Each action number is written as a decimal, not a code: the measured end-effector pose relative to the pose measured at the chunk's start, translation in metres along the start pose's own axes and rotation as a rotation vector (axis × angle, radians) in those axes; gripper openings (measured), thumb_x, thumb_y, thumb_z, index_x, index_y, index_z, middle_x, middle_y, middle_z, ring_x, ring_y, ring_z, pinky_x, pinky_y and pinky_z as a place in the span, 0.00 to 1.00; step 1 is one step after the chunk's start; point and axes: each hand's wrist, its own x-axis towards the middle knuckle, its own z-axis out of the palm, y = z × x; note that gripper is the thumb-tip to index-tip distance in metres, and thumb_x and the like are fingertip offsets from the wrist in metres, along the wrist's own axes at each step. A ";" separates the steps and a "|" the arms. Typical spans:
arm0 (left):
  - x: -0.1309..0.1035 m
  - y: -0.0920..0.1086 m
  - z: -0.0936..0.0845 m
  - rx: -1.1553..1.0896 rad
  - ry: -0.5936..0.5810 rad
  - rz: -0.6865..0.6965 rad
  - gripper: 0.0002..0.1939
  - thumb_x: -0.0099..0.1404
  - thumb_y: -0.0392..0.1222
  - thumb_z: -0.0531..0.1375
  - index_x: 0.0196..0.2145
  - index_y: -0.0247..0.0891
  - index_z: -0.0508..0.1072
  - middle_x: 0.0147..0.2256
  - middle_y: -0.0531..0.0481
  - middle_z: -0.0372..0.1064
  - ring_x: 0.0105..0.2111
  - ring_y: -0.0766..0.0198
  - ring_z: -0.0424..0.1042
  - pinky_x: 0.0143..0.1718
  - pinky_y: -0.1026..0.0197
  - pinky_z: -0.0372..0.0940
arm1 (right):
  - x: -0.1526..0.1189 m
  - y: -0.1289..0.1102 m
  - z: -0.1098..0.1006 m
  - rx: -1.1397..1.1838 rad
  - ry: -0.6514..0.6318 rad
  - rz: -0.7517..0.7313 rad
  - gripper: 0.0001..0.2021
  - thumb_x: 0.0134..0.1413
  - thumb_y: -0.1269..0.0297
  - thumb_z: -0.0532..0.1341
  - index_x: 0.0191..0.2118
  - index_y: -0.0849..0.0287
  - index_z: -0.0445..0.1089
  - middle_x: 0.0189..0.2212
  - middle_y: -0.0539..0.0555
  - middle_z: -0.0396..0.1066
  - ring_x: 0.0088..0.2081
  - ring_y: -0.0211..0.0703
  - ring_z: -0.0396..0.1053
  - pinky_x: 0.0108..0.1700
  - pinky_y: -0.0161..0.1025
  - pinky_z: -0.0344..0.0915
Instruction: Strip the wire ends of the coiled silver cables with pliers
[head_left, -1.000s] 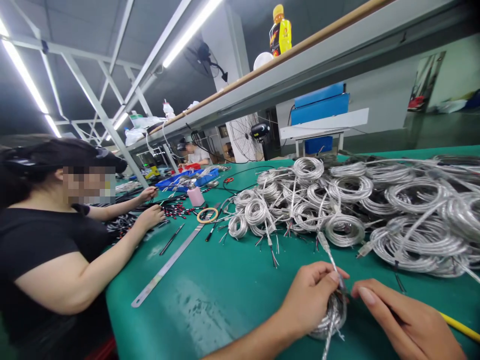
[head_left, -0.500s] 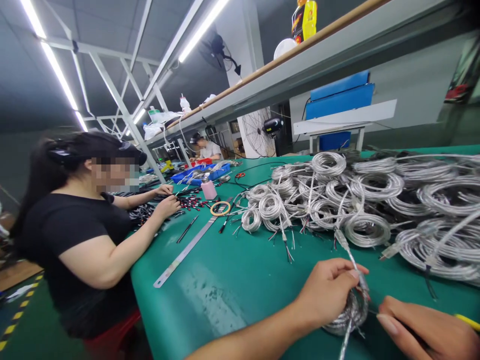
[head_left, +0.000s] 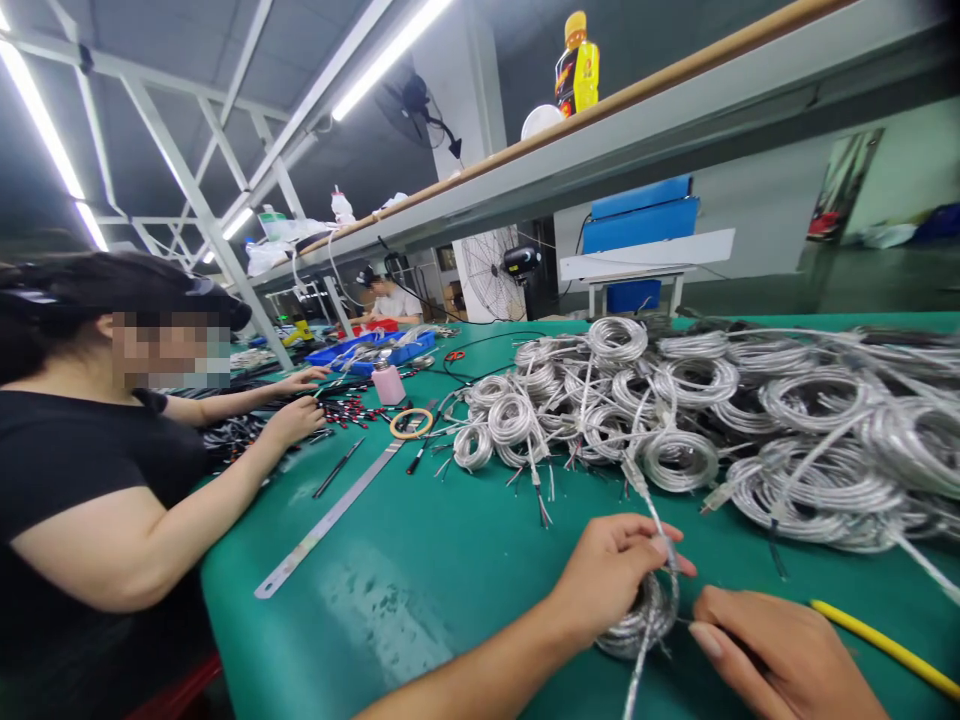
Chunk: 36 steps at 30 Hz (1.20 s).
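Note:
My left hand (head_left: 616, 568) is closed on a clear-jacketed silvery cable (head_left: 666, 548), thumb against fingers, just above its small coil (head_left: 634, 628) on the green mat. One end of that cable runs up to a pale connector (head_left: 634, 474) near the pile; another length hangs towards the bottom edge. Just right of the coil, my right hand (head_left: 784, 645) is closed, thumb and forefinger pinching a thin dark strand that reaches to the coil. What kind of strand it is cannot be made out.
Many coiled cables (head_left: 679, 462) lie heaped behind my hands. A yellow stick-like tool (head_left: 885, 648) rests at right. Left of the heap are a steel ruler (head_left: 330, 520), tape ring (head_left: 411, 423), pink bottle (head_left: 388, 384) and blue tray (head_left: 412, 348). A co-worker (head_left: 90, 480) sits at left, handling dark cables.
The view has swung to the right, so everything sits further left and more of the yellow tool shows. Both my hands keep nearly the same hold at the coil.

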 end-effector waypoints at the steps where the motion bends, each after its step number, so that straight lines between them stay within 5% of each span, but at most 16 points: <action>1: 0.000 0.001 0.000 -0.002 -0.004 -0.001 0.21 0.48 0.51 0.61 0.33 0.30 0.71 0.26 0.46 0.69 0.21 0.72 0.57 0.27 0.66 0.50 | 0.001 -0.001 -0.002 -0.001 -0.013 0.013 0.16 0.62 0.62 0.44 0.23 0.58 0.56 0.15 0.45 0.59 0.17 0.32 0.59 0.21 0.29 0.51; 10: -0.003 0.007 0.000 0.003 -0.001 -0.001 0.24 0.47 0.52 0.64 0.35 0.29 0.71 0.29 0.43 0.71 0.26 0.68 0.64 0.32 0.65 0.55 | 0.002 -0.003 0.002 0.071 -0.038 0.059 0.14 0.60 0.63 0.46 0.24 0.58 0.58 0.17 0.46 0.61 0.19 0.33 0.59 0.23 0.31 0.50; 36: -0.002 0.009 -0.002 0.024 -0.040 -0.039 0.21 0.50 0.50 0.62 0.36 0.30 0.71 0.30 0.45 0.70 0.25 0.70 0.62 0.29 0.66 0.54 | 0.004 -0.005 0.001 0.099 -0.053 0.053 0.14 0.61 0.64 0.46 0.27 0.58 0.63 0.19 0.48 0.65 0.21 0.35 0.61 0.24 0.33 0.50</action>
